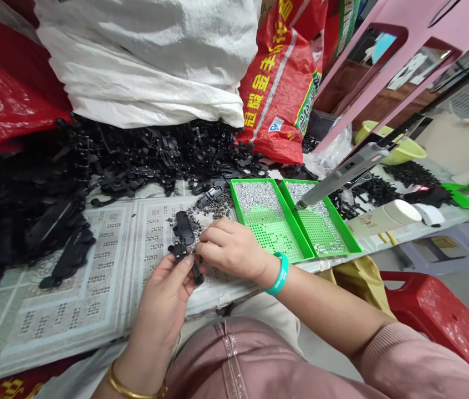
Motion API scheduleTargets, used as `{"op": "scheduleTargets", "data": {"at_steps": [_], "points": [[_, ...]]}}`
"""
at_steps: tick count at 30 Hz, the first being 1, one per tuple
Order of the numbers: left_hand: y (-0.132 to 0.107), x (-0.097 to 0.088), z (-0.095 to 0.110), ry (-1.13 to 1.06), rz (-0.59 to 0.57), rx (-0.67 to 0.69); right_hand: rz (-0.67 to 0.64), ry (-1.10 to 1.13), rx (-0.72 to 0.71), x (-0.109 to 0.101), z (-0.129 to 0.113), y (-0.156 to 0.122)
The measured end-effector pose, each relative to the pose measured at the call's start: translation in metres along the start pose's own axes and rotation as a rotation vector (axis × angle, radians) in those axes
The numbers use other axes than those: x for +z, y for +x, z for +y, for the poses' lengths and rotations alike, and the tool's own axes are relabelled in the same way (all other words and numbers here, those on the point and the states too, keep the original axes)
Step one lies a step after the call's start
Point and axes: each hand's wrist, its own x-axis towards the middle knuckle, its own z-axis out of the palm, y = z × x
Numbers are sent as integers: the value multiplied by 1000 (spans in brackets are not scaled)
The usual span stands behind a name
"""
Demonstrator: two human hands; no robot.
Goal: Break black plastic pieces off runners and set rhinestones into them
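My left hand [172, 282] grips a black plastic part [184, 228] by its narrow lower end, just above the table's front edge. The part is long, with a broad flat upper section and a jointed middle. Close against it, my right hand [228, 246] has its fingertips pinched at the part's middle; whatever they hold is too small to make out. Small dark and silvery pieces [218, 208] lie scattered on the table behind the part. Right of my right hand stand two green trays [255, 256] with small shiny metal pieces in them. An electric screwdriver [342, 172] slants over the right tray.
Black plastic parts [155, 149] are heaped along the back and left, below a white sack [151, 61] and a red sack [280, 83]. A white cup [384, 216] lies at the right. A red stool [442, 316] stands beyond the table's front edge.
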Motion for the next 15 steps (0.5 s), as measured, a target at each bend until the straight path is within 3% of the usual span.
{"op": "scheduleTargets", "data": {"at_steps": [3, 5, 7, 11, 15], "points": [[0, 3, -4, -2, 6, 36, 16, 69, 3, 2, -4, -4], [0, 3, -6, 14, 13, 56, 1, 179, 89, 2, -7, -5], [0, 3, -6, 47, 12, 83, -5, 392, 290, 1, -12, -4], [-1, 1, -7, 142, 18, 158, -53, 1053, 745, 0, -24, 0], [0, -1, -10, 203, 7, 180, -78, 1437, 976, 1, -30, 3]]}}
